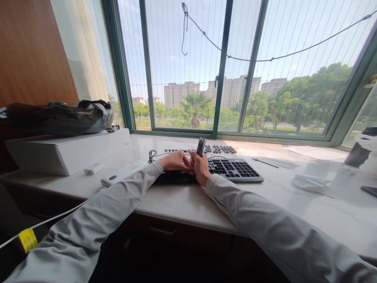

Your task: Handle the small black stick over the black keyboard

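My right hand (200, 168) is wrapped round a dark stick-shaped tool (201, 146) with a metal-looking top end, held upright over the keyboard (259, 179). My left hand (176, 161) is closed beside it, thumb and fingers bent together near the right hand's fingers; whatever they pinch is hidden. Both hands are above the left and middle part of the keyboard and cover much of it. Dark keys or open key positions show on its right part. Behind it, loose dark keycaps (224, 149) lie in rows on the white tabletop (188, 200).
A thin black cable (152, 155) is coiled behind my left hand. To the left are a white power strip (123, 173), a small white device (94, 168) and a white box (70, 153) under a black bag (59, 118). A blue pen (266, 162) and clear plastic (312, 182) lie right.
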### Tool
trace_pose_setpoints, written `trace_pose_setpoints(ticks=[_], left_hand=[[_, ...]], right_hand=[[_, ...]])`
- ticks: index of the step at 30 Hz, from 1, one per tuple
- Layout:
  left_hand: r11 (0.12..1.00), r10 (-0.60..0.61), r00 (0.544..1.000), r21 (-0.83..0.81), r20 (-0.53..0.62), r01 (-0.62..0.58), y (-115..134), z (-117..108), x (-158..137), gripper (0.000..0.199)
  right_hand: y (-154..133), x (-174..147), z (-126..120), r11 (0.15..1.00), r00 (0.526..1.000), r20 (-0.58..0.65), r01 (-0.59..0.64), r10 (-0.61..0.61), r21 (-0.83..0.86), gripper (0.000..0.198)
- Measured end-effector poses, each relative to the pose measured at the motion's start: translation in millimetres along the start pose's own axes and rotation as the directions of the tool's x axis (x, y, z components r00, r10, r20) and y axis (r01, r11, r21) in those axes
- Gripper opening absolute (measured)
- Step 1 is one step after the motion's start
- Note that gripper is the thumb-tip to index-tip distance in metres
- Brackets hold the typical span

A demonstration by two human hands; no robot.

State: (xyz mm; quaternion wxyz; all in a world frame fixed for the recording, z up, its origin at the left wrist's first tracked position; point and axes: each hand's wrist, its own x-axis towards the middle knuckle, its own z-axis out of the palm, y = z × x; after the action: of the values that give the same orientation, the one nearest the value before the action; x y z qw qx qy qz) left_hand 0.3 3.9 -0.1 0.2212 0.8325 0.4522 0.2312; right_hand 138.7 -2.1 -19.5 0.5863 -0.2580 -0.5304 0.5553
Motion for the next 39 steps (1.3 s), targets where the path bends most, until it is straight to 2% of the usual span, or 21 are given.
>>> trace_pose_setpoints(ticks=[7,10,17,25,28,30,33,35,37,39], left_hand=[[1.000,0.027,1.000,0.012,-0.001,-0.027,0.3,0.0,-0.3,0.032],[1.000,0.030,1.000,-0.001,0.005,-0.030,0.8,0.5,-0.3,0.029],[1.000,0.024,1.000,-0.012,0.008,-0.023,1.3,1.4,-0.9,0.023],[0.998,0.022,0.999,0.052,0.023,-0.023,2.1,-6.5,-1.8,0.034],[0.999,0.020,1.000,0.049,0.013,-0.021,3.3,-8.3,-1.6,0.038],[0.999,0.030,0.999,0.045,-0.030,-0.028,2.6,-8.4,-0.8,0.038],[1.000,0.017,0.993,0.023,-0.115,-0.015,0.0,-8.0,0.0,0.037],[1.000,-0.018,0.987,-0.013,-0.160,0.016,-1.2,-8.0,-0.5,0.037],[0.998,-0.038,0.981,-0.057,-0.189,0.028,-1.2,-8.4,-1.5,0.035],[0.996,-0.037,0.976,-0.085,-0.216,0.019,-0.5,-9.1,-2.4,0.034]], right_hand=[[-0.6,-2.9,-0.7,0.998,0.999,0.000,0.039,-0.039,0.042,0.033],[2.0,-2.7,-0.7,0.997,0.997,-0.001,0.079,-0.079,-0.011,0.032],[10.5,1.4,-3.3,0.975,0.980,0.088,0.187,-0.177,-0.122,0.030],[-3.2,-0.6,-0.6,0.980,0.980,0.077,0.187,-0.181,-0.070,0.034],[-10.6,1.7,-3.3,0.940,0.959,0.048,0.285,-0.281,-0.190,0.038],[-15.5,3.8,-7.4,0.844,0.920,0.049,0.378,-0.390,-0.379,0.041],[-22.8,5.4,-14.9,0.574,0.859,0.169,0.456,-0.483,-0.680,0.040],[-27.0,5.1,-19.7,0.368,0.849,0.274,0.458,-0.452,-0.810,0.034],[-30.1,4.4,-23.6,0.183,0.858,0.344,0.435,-0.381,-0.882,0.027],[-31.7,4.2,-26.6,0.051,0.879,0.366,0.399,-0.307,-0.916,0.025]])
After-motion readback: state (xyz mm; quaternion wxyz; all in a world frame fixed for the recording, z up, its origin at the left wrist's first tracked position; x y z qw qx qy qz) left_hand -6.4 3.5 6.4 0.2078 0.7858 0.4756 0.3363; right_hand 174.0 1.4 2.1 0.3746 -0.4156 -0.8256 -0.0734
